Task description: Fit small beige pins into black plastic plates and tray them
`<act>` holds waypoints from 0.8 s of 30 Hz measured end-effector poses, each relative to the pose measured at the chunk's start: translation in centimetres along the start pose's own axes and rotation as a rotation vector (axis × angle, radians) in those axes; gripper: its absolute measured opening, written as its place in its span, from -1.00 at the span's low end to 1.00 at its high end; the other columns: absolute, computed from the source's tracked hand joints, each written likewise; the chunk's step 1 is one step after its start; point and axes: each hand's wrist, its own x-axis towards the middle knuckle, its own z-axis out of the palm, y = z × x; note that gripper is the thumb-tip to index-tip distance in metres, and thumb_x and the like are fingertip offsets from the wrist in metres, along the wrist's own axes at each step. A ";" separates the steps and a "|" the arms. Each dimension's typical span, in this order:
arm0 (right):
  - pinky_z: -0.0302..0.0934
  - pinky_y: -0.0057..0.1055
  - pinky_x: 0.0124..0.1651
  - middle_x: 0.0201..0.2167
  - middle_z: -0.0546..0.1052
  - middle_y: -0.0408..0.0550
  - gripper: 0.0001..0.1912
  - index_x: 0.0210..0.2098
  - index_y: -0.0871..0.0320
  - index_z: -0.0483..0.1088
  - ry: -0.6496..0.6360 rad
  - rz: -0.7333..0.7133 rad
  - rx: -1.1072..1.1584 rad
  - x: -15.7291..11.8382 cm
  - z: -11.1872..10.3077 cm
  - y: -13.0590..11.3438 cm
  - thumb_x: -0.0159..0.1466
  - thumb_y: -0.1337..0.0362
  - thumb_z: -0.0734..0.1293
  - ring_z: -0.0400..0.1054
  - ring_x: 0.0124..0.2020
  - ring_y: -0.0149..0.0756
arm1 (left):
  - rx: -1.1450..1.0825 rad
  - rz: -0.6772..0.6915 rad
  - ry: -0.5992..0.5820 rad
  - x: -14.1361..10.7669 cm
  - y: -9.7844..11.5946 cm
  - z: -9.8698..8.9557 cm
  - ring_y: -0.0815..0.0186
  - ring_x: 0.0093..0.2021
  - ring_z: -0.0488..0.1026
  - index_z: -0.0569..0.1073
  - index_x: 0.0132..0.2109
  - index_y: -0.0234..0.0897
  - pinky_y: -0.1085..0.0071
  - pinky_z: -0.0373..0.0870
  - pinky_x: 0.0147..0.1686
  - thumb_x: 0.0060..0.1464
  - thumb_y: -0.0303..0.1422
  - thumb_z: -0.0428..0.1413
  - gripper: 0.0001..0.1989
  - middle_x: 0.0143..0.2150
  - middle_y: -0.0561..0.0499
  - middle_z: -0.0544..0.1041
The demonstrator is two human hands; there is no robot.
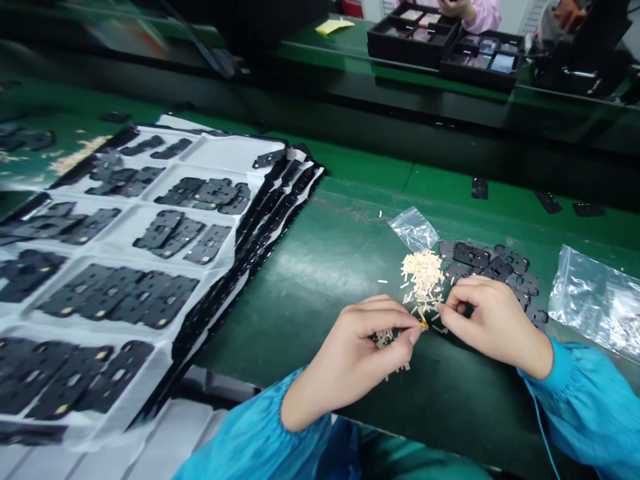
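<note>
My left hand (367, 343) pinches a tiny yellow piece (423, 325) between thumb and fingertips, above the green table (280, 287). My right hand (483, 317) is just to its right, thumb and forefinger brought together; whatever they hold, if anything, is too small to make out. Beyond the fingertips lies a heap of small cream strips (423, 272), and more small pieces (384, 338) show partly hidden under my left hand. Behind my right hand is a loose pile of flat black parts (500, 267).
Stacked white trays (120, 233) with black parts fill the left side. A small clear bag (414, 229) lies behind the strips, a larger clear bag (593, 300) at right. Across the bench, a person's hand (459, 9) is above black boxes (413, 40).
</note>
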 end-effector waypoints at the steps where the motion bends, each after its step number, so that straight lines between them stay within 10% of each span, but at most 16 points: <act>1: 0.25 -0.25 -0.23 -0.48 0.54 -0.12 -0.81 -0.45 0.14 0.49 -0.014 -0.021 -0.022 0.0 0.0 0.1 0.29 0.39 0.32 0.40 -0.37 -0.24 | -0.024 -0.023 0.006 0.0 -0.1 -0.1 0.32 -0.39 0.50 0.62 -0.34 -0.26 0.40 0.42 -0.34 0.18 -0.51 0.18 -0.84 -0.41 0.03 0.63; 7: 0.36 -0.22 -0.12 -0.16 0.64 -0.06 -0.77 -0.01 0.06 0.55 0.019 -0.271 0.233 -0.5 -0.8 -1.1 0.36 0.35 0.36 0.48 -0.19 -0.23 | -0.121 -0.094 -0.019 0.3 -0.3 -0.1 0.34 -0.45 0.47 0.62 -0.37 -0.27 0.42 0.42 -0.42 0.15 -0.49 0.16 -0.83 -0.44 0.00 0.61; 24: 0.26 -0.30 -0.24 -0.39 0.64 -0.15 -0.79 -0.27 0.12 0.59 -0.105 -0.304 0.285 -0.5 -1.3 -1.8 0.37 0.41 0.30 0.39 -0.41 -0.34 | -0.033 0.060 -0.161 0.1 0.1 -0.1 0.33 -0.41 0.42 0.59 -0.31 -0.27 0.39 0.36 -0.34 0.18 -0.56 0.14 -0.83 -0.46 0.04 0.57</act>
